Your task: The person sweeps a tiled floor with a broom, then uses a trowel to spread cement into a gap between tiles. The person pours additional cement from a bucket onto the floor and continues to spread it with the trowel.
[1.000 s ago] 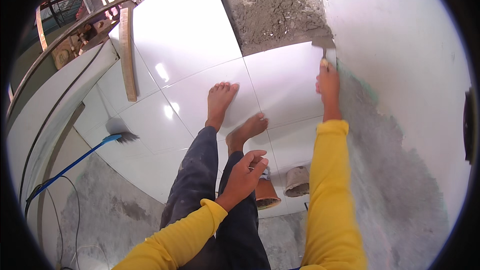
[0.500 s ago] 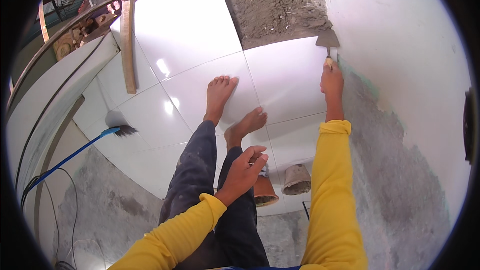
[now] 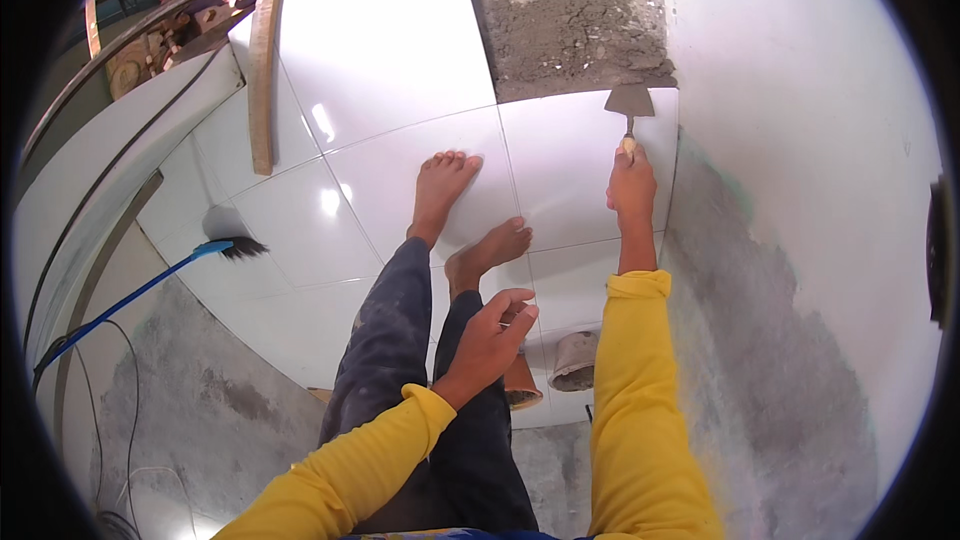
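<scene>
While the right hand [image 3: 632,183] is gripping a trowel [image 3: 629,100], the left hand [image 3: 487,342] is hanging loosely open.
In the head view, the trowel is overlapping the far edge of a white tile [image 3: 570,175] beside grey mortar [image 3: 575,25], contact being hard to tell; the person is apparently tidying that border, and another stroke would be calling for a low angle.

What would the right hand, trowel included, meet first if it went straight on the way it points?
Most likely the grey mortar just past the edge of the white tile, with the trowel in the right hand leading. How high the trowel sits is hard to judge, so it might pass above.
</scene>
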### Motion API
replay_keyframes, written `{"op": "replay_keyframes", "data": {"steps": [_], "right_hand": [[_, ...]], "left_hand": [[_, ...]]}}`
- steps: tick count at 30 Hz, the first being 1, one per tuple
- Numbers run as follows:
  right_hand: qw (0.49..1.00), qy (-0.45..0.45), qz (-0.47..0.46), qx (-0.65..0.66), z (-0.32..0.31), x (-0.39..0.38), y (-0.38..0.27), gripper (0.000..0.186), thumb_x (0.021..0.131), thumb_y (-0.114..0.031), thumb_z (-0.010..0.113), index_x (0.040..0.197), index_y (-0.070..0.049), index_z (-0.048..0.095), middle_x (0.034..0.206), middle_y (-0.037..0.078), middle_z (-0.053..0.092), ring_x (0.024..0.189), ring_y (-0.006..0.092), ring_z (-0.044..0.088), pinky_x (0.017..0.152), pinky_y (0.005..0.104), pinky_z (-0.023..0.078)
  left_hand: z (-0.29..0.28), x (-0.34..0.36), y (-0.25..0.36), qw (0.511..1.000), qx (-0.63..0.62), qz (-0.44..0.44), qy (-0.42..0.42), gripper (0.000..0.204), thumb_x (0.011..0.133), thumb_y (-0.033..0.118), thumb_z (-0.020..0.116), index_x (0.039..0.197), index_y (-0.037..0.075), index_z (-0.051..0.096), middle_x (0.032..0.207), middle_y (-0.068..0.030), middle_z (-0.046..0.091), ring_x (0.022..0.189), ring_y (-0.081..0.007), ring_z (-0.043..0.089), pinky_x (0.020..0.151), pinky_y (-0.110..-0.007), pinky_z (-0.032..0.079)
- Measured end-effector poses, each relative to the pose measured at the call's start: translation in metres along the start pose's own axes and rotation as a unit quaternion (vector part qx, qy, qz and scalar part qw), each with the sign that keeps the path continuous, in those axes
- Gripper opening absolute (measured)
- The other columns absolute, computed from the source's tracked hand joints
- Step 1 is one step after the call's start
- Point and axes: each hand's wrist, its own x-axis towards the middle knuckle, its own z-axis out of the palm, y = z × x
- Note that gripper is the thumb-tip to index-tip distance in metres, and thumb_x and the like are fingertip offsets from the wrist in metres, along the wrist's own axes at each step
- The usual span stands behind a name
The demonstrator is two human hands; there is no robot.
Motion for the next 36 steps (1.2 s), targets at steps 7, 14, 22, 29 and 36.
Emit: {"op": "replay_keyframes", "data": {"steps": [7,14,22,29,36], "right_hand": [[0.985,0.041,-0.073,-0.150,-0.016,0.026,-0.019,0.038,0.104,-0.031,0.054,0.124,0.001,0.063,0.100,0.025,0.074,0.079,0.0391,0.075,0.075,0.0481,0.060],[0.990,-0.033,0.065,0.120,-0.038,-0.027,-0.022,0.033,0.107,-0.031,0.053,0.117,0.000,0.059,0.084,0.013,0.066,0.055,0.0222,0.063,0.045,0.0353,0.050],[0.969,-0.030,0.116,0.217,-0.059,0.022,-0.023,0.030,0.108,-0.031,0.053,0.110,-0.002,0.061,0.069,0.005,0.055,0.050,0.0127,0.053,0.040,0.0283,0.042],[0.992,-0.058,0.036,0.108,-0.069,0.030,-0.007,0.029,0.106,-0.028,0.055,0.114,-0.001,0.063,0.065,0.005,0.056,0.047,0.0151,0.054,0.041,0.0329,0.043],[0.991,-0.105,0.050,0.067,-0.052,-0.031,-0.030,0.032,0.108,-0.032,0.054,0.129,-0.009,0.063,0.072,0.002,0.053,0.051,0.0109,0.049,0.041,0.0278,0.041]], "left_hand": [[-0.001,-0.001,-0.001,1.000,0.003,0.001,-0.008,0.032,0.106,0.020,0.065,0.130,-0.001,0.064,0.105,-0.0039,0.066,0.098,-0.0118,0.063,0.089,-0.026,0.051],[-0.003,0.008,-0.002,1.000,-0.017,0.000,-0.008,0.032,0.106,0.020,0.065,0.130,-0.001,0.063,0.106,-0.0040,0.065,0.099,-0.0125,0.064,0.089,-0.027,0.051],[0.002,0.007,-0.005,1.000,-0.015,-0.011,-0.007,0.032,0.105,0.020,0.066,0.130,0.000,0.064,0.106,-0.0032,0.065,0.098,-0.0116,0.063,0.089,-0.026,0.051],[0.005,0.007,0.001,1.000,-0.009,0.001,-0.007,0.032,0.105,0.020,0.066,0.130,0.001,0.064,0.103,-0.0023,0.065,0.096,-0.0095,0.062,0.087,-0.025,0.050],[0.006,0.007,0.002,1.000,-0.023,0.011,-0.006,0.032,0.106,0.020,0.065,0.131,0.000,0.064,0.100,-0.0010,0.064,0.091,-0.0079,0.060,0.081,-0.024,0.049]]}}
